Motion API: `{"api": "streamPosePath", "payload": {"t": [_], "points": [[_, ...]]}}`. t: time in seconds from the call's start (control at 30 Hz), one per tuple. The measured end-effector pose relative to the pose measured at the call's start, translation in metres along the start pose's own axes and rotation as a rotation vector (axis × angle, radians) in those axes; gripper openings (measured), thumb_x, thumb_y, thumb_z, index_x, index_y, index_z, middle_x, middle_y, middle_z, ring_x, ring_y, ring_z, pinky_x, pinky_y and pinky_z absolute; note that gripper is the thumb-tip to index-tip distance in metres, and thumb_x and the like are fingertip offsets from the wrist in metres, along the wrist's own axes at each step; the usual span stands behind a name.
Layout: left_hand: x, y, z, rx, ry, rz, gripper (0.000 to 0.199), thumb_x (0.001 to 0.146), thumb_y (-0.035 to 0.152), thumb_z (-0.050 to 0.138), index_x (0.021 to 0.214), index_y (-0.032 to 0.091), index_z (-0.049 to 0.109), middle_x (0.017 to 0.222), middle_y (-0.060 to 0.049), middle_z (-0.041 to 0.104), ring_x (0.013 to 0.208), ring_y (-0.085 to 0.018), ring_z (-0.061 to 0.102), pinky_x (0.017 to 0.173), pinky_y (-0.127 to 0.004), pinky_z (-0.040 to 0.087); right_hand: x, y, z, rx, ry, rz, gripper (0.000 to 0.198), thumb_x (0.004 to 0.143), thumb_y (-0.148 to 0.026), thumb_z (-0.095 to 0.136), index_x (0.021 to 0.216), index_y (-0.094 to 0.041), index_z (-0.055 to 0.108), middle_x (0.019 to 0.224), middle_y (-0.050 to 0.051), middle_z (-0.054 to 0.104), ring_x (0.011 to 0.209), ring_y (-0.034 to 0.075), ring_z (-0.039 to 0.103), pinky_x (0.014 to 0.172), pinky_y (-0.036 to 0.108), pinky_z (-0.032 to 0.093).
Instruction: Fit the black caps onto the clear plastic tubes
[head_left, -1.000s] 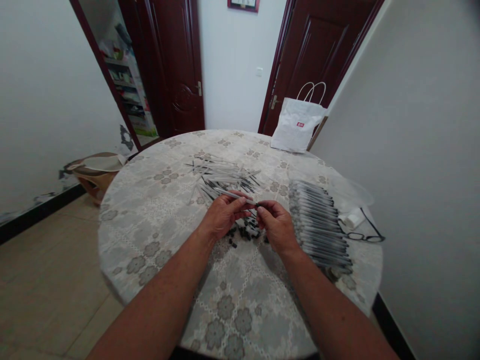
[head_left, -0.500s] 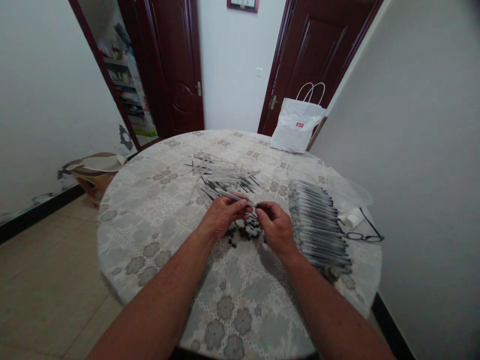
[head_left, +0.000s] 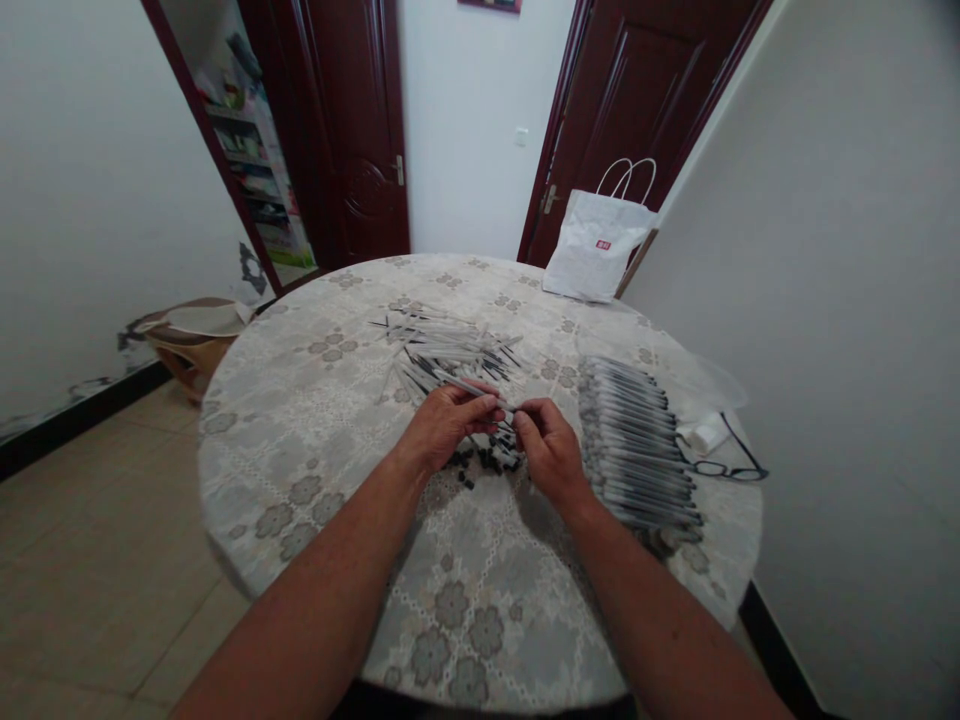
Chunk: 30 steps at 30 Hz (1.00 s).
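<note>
A slim whitish pen (head_left: 463,385) is pinched in my left hand (head_left: 448,422), its far end pointing up and to the left over the table. My right hand (head_left: 551,448) closes thumb and fingers on the pen's right end; those fingertips hide whether a small part is held there too. Under and between the hands lie small black caps (head_left: 489,460) in a loose cluster. Just beyond the left hand is a scattered pile of thin pale and dark pen parts (head_left: 454,340). To the right, many similar pens (head_left: 637,440) lie side by side in a neat row.
A round table with a flowered cloth (head_left: 300,440) holds everything. Eyeglasses (head_left: 724,468) and a small white object (head_left: 707,433) lie right of the row, near clear plastic. A white paper bag (head_left: 596,250) stands at the back right. A stool (head_left: 195,340) is left of the table.
The view has tilted slightly. Both hands stay in nearly the same place, still on the pen, with only a slight shift of the right fingers at its end.
</note>
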<state>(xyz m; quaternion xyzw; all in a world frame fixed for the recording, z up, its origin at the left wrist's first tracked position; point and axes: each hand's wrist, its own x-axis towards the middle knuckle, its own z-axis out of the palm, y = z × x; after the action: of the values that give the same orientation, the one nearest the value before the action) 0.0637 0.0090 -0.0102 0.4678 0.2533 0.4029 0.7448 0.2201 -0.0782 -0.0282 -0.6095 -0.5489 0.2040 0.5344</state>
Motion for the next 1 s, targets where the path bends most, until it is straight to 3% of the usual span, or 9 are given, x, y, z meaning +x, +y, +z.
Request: {"api": "streamPosePath", "payload": {"t": [0.1, 0.3, 0.5, 0.6, 0.73, 0.83, 0.93, 1.0], "points": [[0.0004, -0.0019, 0.0003, 0.018, -0.004, -0.007, 0.027, 0.073, 0.027, 0.085, 0.093, 0.013, 0.074, 0.082, -0.009, 0.074, 0.075, -0.021, 0.073, 0.068, -0.032, 0.060, 0.0001, -0.0007, -0.0010, -0.012, -0.060, 0.040, 0.040, 0.101, -0.050, 0.039, 0.077, -0.022, 0.057, 0.067, -0.002, 0.059, 0.061, 0.015, 0.052, 0.059, 0.026, 0.040], [0.0000, -0.0019, 0.0018, 0.048, 0.015, -0.007, 0.030, 0.072, 0.030, 0.086, 0.094, 0.013, 0.074, 0.083, -0.009, 0.074, 0.074, -0.020, 0.072, 0.067, -0.031, 0.060, 0.0013, -0.0004, -0.0029, 0.000, 0.004, -0.001, 0.026, 0.094, -0.048, 0.055, 0.098, -0.023, 0.061, 0.078, -0.001, 0.064, 0.069, 0.016, 0.056, 0.062, 0.026, 0.042], [-0.0005, -0.0020, 0.0006, 0.075, -0.009, -0.025, 0.032, 0.073, 0.032, 0.085, 0.096, 0.013, 0.073, 0.083, -0.007, 0.073, 0.075, -0.019, 0.072, 0.068, -0.030, 0.060, 0.0013, 0.0063, 0.0015, 0.064, -0.074, 0.045, 0.045, 0.101, -0.053, 0.039, 0.073, -0.022, 0.056, 0.064, -0.001, 0.056, 0.057, 0.015, 0.049, 0.055, 0.026, 0.038], [-0.0005, -0.0015, 0.0009, 0.073, 0.016, -0.015, 0.033, 0.073, 0.033, 0.085, 0.095, 0.013, 0.073, 0.084, -0.007, 0.073, 0.076, -0.019, 0.072, 0.068, -0.030, 0.060, 0.0014, 0.0081, 0.0019, 0.149, -0.036, 0.056, 0.039, 0.100, -0.053, 0.040, 0.086, -0.022, 0.059, 0.071, 0.000, 0.061, 0.057, 0.015, 0.051, 0.053, 0.027, 0.040], [-0.0003, -0.0019, 0.0010, 0.080, 0.031, 0.002, 0.032, 0.073, 0.033, 0.085, 0.095, 0.013, 0.073, 0.084, -0.007, 0.073, 0.075, -0.019, 0.072, 0.067, -0.031, 0.060, 0.0007, 0.0065, 0.0013, 0.070, 0.010, -0.020, 0.025, 0.093, -0.046, 0.057, 0.102, -0.023, 0.060, 0.078, -0.001, 0.063, 0.065, 0.016, 0.055, 0.060, 0.027, 0.043], [0.0000, -0.0029, 0.0003, 0.090, 0.005, 0.000, 0.030, 0.074, 0.032, 0.084, 0.096, 0.013, 0.073, 0.084, -0.006, 0.073, 0.075, -0.018, 0.072, 0.068, -0.030, 0.060, 0.0002, 0.0052, 0.0017, 0.007, -0.023, -0.019, 0.025, 0.098, -0.046, 0.051, 0.092, -0.023, 0.059, 0.072, -0.002, 0.060, 0.064, 0.016, 0.054, 0.060, 0.026, 0.041], [0.0002, -0.0034, -0.0001, 0.104, -0.003, -0.012, 0.031, 0.074, 0.032, 0.084, 0.096, 0.013, 0.073, 0.084, -0.006, 0.073, 0.074, -0.018, 0.071, 0.068, -0.031, 0.060, 0.0002, 0.0055, 0.0021, 0.001, -0.070, 0.005, 0.041, 0.103, -0.048, 0.039, 0.075, -0.023, 0.055, 0.066, -0.002, 0.057, 0.060, 0.015, 0.051, 0.057, 0.027, 0.039], [0.0002, -0.0033, 0.0001, 0.106, 0.004, -0.014, 0.032, 0.072, 0.032, 0.085, 0.095, 0.013, 0.074, 0.083, -0.006, 0.073, 0.074, -0.018, 0.071, 0.068, -0.031, 0.059, 0.0002, 0.0058, 0.0019, 0.034, -0.066, 0.011, 0.041, 0.103, -0.049, 0.037, 0.076, -0.023, 0.055, 0.067, -0.002, 0.058, 0.058, 0.015, 0.051, 0.056, 0.027, 0.038]]}}
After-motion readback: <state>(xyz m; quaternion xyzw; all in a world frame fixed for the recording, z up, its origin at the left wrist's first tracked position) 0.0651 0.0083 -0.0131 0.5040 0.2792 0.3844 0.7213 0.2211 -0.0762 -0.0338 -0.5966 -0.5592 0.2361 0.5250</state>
